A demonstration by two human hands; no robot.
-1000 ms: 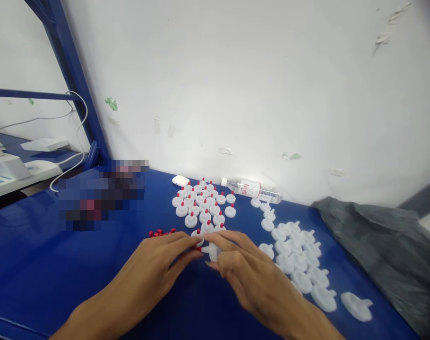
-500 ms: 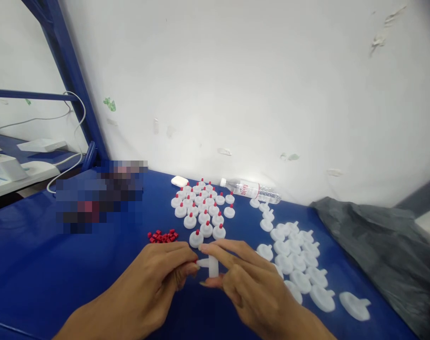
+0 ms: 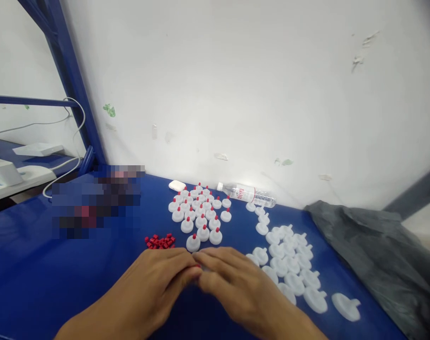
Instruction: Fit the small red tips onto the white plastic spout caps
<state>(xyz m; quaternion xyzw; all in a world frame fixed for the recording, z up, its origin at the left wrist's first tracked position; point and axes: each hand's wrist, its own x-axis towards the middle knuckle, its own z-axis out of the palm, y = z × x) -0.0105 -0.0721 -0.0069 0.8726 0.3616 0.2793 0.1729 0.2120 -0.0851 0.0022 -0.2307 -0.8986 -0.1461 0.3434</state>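
Observation:
My left hand [image 3: 156, 281] is closed in a pinch on a small red tip cap [image 3: 197, 266], only a sliver of which shows. Its fingertips meet those of my right hand [image 3: 238, 278]. That hand is closed around a white nozzle cap, now almost wholly hidden behind the fingers. Just beyond the left fingers lies a pile of loose red tip caps [image 3: 160, 242]. White nozzle caps with red tips [image 3: 193, 243] stand upright in a group past both hands. On the right are many plain white nozzle caps [image 3: 295, 283], lying with bare spouts.
A clear plastic bottle [image 3: 248, 194] lies along the wall, near a small white case [image 3: 177, 185]. Dark grey sheeting [image 3: 371, 245] covers the blue table's [image 3: 105, 264] right side. Blurred items [image 3: 98, 198] sit at the left, by a blue metal post [image 3: 76, 85].
My hands have come together, and the right fingers have folded over the white nozzle cap, which showed plainly before. The camera view has shifted slightly.

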